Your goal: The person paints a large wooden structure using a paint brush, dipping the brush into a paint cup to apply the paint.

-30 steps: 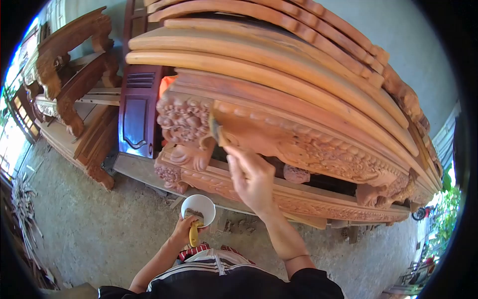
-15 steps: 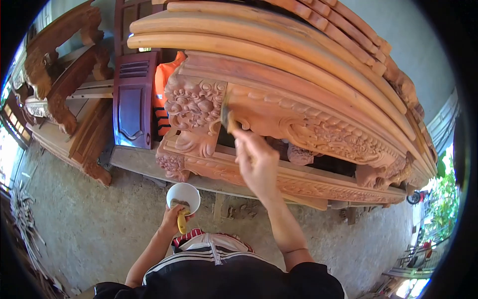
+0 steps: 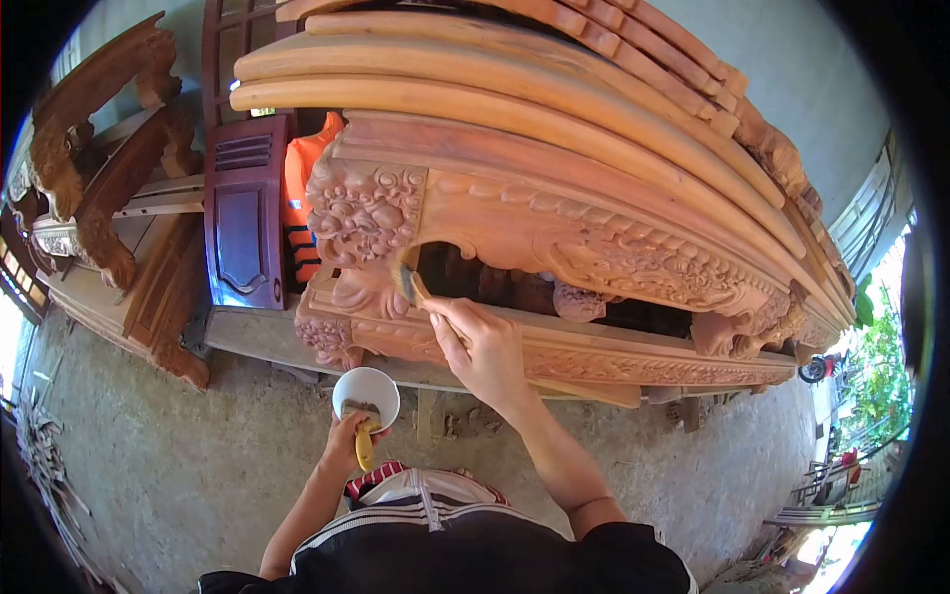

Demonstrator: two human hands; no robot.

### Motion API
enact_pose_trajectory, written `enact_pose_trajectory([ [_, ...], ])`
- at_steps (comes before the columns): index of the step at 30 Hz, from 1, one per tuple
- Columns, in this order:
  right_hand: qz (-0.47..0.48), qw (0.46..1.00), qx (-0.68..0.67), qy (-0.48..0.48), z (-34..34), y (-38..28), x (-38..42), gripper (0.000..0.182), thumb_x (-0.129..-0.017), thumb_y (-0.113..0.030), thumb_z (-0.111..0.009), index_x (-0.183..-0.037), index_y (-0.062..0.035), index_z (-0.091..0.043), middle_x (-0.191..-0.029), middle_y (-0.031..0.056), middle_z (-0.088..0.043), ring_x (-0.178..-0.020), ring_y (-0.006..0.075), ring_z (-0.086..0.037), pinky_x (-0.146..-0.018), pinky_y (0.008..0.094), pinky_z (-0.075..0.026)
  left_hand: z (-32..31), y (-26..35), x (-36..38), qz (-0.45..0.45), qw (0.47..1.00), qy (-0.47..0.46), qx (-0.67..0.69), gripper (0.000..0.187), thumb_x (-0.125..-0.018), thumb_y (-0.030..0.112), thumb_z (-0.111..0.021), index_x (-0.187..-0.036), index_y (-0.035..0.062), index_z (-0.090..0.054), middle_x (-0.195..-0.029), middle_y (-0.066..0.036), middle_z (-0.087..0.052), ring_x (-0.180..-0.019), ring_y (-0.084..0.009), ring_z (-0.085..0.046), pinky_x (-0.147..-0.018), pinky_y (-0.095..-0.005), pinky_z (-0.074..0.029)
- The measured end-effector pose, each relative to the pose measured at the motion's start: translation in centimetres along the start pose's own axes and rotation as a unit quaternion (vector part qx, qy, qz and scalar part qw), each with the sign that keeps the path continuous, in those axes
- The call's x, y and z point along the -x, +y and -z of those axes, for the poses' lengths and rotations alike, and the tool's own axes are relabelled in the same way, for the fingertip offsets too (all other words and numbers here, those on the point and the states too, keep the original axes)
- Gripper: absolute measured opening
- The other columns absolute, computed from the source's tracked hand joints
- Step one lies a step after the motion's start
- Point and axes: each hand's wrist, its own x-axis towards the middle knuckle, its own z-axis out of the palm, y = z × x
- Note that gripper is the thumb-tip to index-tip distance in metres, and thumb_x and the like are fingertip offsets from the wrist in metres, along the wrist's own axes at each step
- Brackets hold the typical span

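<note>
My right hand [image 3: 482,354] is closed round the handle of a brush [image 3: 409,281], whose bristles touch the carved wooden piece [image 3: 495,208] at the left edge of its dark opening. Lower down, my left hand [image 3: 346,443] holds a white cup [image 3: 379,383] together with a yellow-handled brush [image 3: 364,447]. That second brush has its head over the inside of the cup. Carved flowers [image 3: 366,213] cover the left end of the wooden piece, just above the brush in my right hand.
Long curved wooden boards [image 3: 495,94] are stacked behind the carving. At the left stand a dark red panel [image 3: 245,213], an orange item [image 3: 299,183] and more carved furniture [image 3: 129,267]. Thin strips [image 3: 54,475] lie on the concrete floor [image 3: 237,436].
My right hand and its brush have moved down and left, from the upper carved panel to the edge of the opening. The view has shifted slightly; my left hand still holds the cup.
</note>
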Motion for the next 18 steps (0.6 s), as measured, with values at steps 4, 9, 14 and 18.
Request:
enact_pose_trajectory([
  [4,0.009,1.0,0.004,-0.009,0.1,0.1,0.3,0.016,-0.083,-0.007,-0.06,-0.099,-0.0064,-0.065,-0.092,0.0096,-0.066,-0.07,0.024,-0.065,-0.06,0.0318,-0.052,0.3,-0.9,0.3,-0.007,1.0,0.005,0.009,0.041,-0.082,0.006,-0.051,-0.119,0.0116,-0.035,-0.101,-0.02,-0.057,-0.071,-0.036,-0.064,-0.043,-0.0313,-0.054],
  [9,-0.072,0.99,-0.019,0.118,1.9,3.3,0.7,0.017,-0.082,-0.009,-0.061,-0.098,-0.0083,-0.064,-0.089,0.0078,-0.067,-0.065,0.0232,-0.065,-0.056,0.0314,-0.051,-0.3,-0.9,0.6,-0.044,0.999,0.021,0.012,0.043,-0.082,0.006,-0.05,-0.12,0.0122,-0.032,-0.103,-0.02,-0.055,-0.07,-0.0361,-0.064,-0.043,-0.0312,-0.054],
  [14,-0.034,0.994,0.068,0.073,3.1,2.9,2.9,0.015,-0.082,-0.007,-0.06,-0.097,-0.007,-0.064,-0.088,0.0082,-0.067,-0.067,0.0231,-0.065,-0.056,0.0312,-0.051,0.4,-1.8,0.5,-0.064,0.997,0.025,0.03,0.044,-0.081,0.005,-0.05,-0.121,0.0144,-0.032,-0.104,-0.02,-0.055,-0.071,-0.0371,-0.064,-0.042,-0.032,-0.053],
  [18,-0.032,0.993,-0.017,0.113,4.0,0.7,0.1,0.014,-0.083,-0.007,-0.06,-0.096,-0.0059,-0.064,-0.087,0.0086,-0.067,-0.067,0.0226,-0.065,-0.056,0.0302,-0.05,-0.9,-1.9,1.0,-0.052,0.998,0.031,-0.003,0.041,-0.082,0.007,-0.049,-0.121,0.0084,-0.035,-0.102,-0.02,-0.056,-0.073,-0.0351,-0.065,-0.045,-0.03,-0.054],
])
